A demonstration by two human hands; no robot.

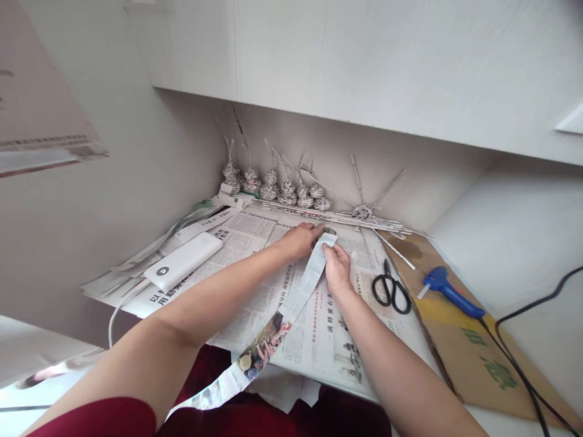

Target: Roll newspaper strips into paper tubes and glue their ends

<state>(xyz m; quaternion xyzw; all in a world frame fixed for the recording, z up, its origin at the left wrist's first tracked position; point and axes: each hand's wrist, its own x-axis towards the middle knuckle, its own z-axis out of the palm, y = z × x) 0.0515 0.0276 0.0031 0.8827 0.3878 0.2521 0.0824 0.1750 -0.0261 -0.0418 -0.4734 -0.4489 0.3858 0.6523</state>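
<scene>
A long newspaper strip (314,270) runs from the middle of the table down past its front edge to my lap, its lower part printed with coloured pictures. My right hand (337,267) pinches the strip near its upper end, thumb on top. Just left of that end, my left hand (303,240) reaches forward with bent fingers beside a small dark round object (330,230). Its fingertips are partly hidden, and whether they grip that object is unclear. Black-handled scissors (390,291) lie to the right of my right hand.
Newspaper sheets (255,243) cover the table. A white power bank (184,261) with a cable lies left. Several woven gourd shapes (286,191) and rolled paper sticks (337,217) line the back. At right, a blue glue gun (453,294) rests on cardboard (483,358); an overhang is above.
</scene>
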